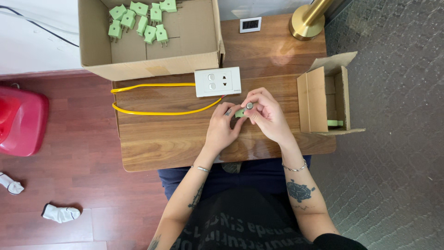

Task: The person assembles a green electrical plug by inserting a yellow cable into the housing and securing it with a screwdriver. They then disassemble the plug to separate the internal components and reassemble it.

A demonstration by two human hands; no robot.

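Fingers of both hands meet over one small green plug [240,112], the left hand [221,127] pinching it from the side while the right hand [267,115] closes its grip over the top, so the piece sits steady just above the tabletop [175,139]. Right beside it lies the white socket plate [218,82] with its yellow cable [152,99] looped leftward. More green plugs [138,21] wait in the big cardboard box [203,51] behind; a smaller open box [319,99] stands handy on the right.

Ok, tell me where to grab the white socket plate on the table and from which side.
Grip the white socket plate by its long front and back edges, coming from above. It lies flat, face up; the yellow cable leaves near its lower right corner, and the large box crowds its left.
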